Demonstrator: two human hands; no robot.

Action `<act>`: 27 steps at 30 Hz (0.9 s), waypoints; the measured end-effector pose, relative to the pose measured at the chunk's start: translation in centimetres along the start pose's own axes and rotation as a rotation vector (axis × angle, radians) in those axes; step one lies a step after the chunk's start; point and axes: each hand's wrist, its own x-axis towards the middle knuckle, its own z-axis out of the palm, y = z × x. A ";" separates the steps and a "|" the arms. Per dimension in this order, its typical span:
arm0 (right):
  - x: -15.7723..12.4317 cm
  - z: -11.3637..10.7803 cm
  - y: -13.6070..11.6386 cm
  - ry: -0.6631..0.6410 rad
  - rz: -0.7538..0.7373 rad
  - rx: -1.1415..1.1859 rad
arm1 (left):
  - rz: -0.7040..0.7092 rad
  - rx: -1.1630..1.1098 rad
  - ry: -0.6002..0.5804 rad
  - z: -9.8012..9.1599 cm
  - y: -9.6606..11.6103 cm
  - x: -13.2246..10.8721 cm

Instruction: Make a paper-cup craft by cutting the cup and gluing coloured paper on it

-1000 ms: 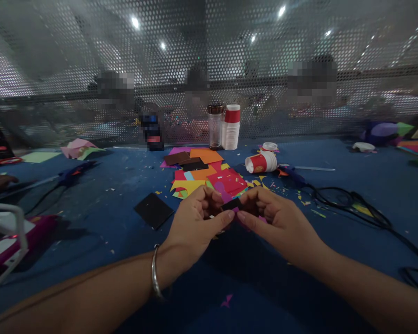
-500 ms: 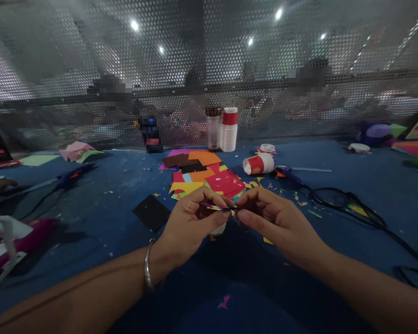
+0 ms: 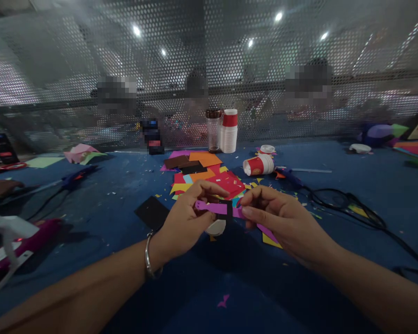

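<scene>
A purple paper strip (image 3: 218,208) with a small black square frame piece (image 3: 229,209) around its middle stretches between my two hands, above the blue table. My left hand (image 3: 191,215), a silver bangle at its wrist, pinches the strip and black piece from the left. Thumb and fingers of my right hand (image 3: 277,215) pinch the strip's right end. A whitish round thing (image 3: 216,228) lies partly hidden below my left thumb. Under my right hand, purple and yellow paper pieces (image 3: 272,239) stick out. A black paper square (image 3: 152,213) lies left of my left hand.
Coloured paper sheets (image 3: 226,182) and scraps cover the table's middle. Behind them stand a clear bottle (image 3: 213,132) and stacked paper cups (image 3: 229,132); another cup stack (image 3: 257,164) lies sideways. Glue guns rest at right (image 3: 289,177) and left (image 3: 78,176). A person's hand (image 3: 2,189) is far left.
The strip, seen edge-on before, is now turned with its purple face and black piece showing. My right hand has shifted slightly right, away from my left hand.
</scene>
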 end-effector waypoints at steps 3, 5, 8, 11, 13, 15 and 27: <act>0.0 -0.1 -0.1 0.045 -0.014 -0.046 | -0.267 -0.208 -0.047 0.3 -0.1 0.0; 0.1 -0.2 -0.1 0.059 -0.031 -0.088 | -0.402 -0.333 -0.111 0.4 0.1 -0.1; 0.2 -0.3 -0.1 0.065 -0.043 -0.143 | -0.445 -0.456 -0.107 0.6 0.7 -0.2; 0.2 -0.5 0.1 0.055 -0.054 -0.172 | -0.430 -0.487 -0.021 0.8 0.9 -0.1; 0.2 -0.5 0.2 0.038 -0.063 -0.198 | -0.423 -0.450 0.033 0.9 0.7 0.0; 0.2 -0.5 0.2 0.027 -0.064 -0.233 | -0.411 -0.400 0.063 1.0 0.5 0.0; 0.3 -0.4 0.3 -0.001 -0.047 -0.301 | -0.316 -0.181 0.079 0.7 0.2 0.1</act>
